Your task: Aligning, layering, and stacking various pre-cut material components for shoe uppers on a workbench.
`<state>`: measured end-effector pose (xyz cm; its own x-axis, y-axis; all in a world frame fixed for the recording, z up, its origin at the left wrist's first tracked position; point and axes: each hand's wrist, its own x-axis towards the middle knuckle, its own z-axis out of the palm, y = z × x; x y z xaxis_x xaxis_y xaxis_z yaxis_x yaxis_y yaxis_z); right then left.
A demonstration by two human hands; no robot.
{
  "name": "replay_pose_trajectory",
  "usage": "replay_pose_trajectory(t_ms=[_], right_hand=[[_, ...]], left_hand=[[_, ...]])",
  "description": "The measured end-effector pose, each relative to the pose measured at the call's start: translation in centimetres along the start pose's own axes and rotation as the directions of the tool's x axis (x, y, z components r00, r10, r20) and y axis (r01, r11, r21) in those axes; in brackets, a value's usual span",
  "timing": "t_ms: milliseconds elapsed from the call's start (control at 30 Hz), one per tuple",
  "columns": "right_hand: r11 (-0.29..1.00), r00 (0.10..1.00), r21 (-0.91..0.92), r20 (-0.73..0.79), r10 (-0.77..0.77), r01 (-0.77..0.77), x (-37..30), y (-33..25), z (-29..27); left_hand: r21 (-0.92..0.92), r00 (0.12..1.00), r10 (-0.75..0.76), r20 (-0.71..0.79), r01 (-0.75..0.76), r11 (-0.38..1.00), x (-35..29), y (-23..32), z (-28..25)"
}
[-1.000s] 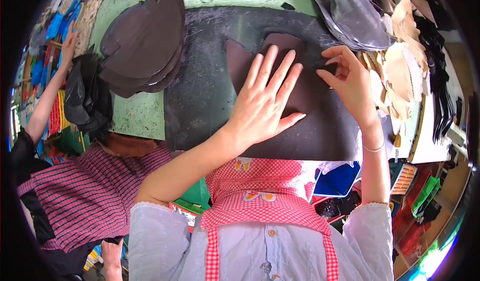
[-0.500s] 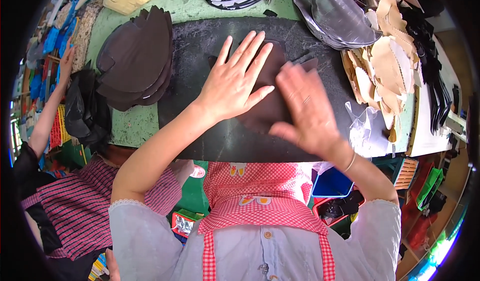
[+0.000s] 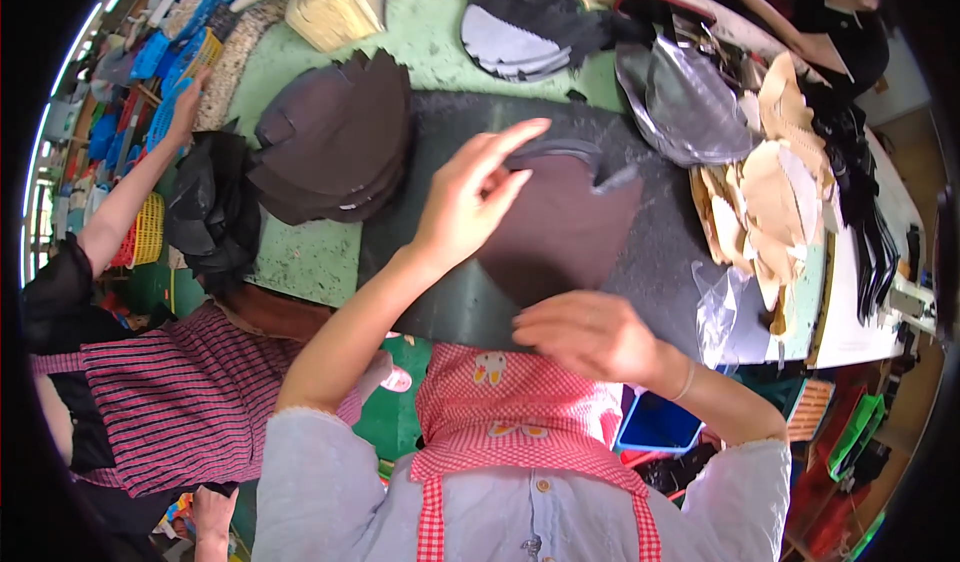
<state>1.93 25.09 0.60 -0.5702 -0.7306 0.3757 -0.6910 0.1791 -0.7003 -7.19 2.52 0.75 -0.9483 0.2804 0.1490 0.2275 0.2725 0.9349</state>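
A dark brown leather-like piece (image 3: pixel 565 227), notched with a folded strip along its far edge, lies on the black mat (image 3: pixel 440 162). My left hand (image 3: pixel 468 197) is at its far left side, thumb and index finger apart, the other fingers partly curled. Nothing shows between those fingers. At the piece's near edge is my right hand (image 3: pixel 595 340), fingers close together and pointing left. Its thumb and underside are hidden, so a grip cannot be made out.
Left of the mat is a stack of dark brown pieces (image 3: pixel 335 142); grey-lined pieces (image 3: pixel 515 37) lie beyond. Clear plastic-covered pieces (image 3: pixel 685 102) and tan scalloped pieces (image 3: pixel 775 192) are at right. A co-worker's arm (image 3: pixel 135 192) reaches in from the left; another person (image 3: pixel 830 47) is far right.
Both hands have come off the flat piece: the left has turned and partly curled, the right has moved nearer to me. The piece's far edge now shows a fold. The view has shifted.
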Motion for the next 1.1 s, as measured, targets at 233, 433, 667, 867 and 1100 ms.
replay_pose_trajectory(t_ms=[233,433,667,867,1100], right_hand=[[0.628,0.884,-0.655,-0.453,0.117,-0.420,2.3,5.9,-11.3],[0.711,0.838,-0.469,-0.435,0.330,-0.524,1.0,11.4,-12.8],[0.813,0.756,-0.197,-0.534,0.379,-0.547,1.8,10.9,-11.1],[0.820,0.727,-0.144,-0.564,0.392,-0.554,0.8,11.6,-12.1],[0.826,0.761,-0.247,-0.579,0.294,-0.507,0.2,12.9,-12.0]], left_hand=[[0.557,0.826,0.251,-0.505,0.090,0.826,-1.1,-2.4,-19.5],[0.570,0.930,0.337,-0.148,-0.199,0.798,8.1,-0.7,-9.5],[0.829,0.971,0.240,-0.016,-0.121,0.546,18.4,-10.9,-2.2],[0.708,0.930,0.365,0.029,-0.277,0.649,16.2,-8.0,-2.4],[0.792,0.945,0.270,0.186,-0.307,0.529,15.5,-7.8,-2.3]])
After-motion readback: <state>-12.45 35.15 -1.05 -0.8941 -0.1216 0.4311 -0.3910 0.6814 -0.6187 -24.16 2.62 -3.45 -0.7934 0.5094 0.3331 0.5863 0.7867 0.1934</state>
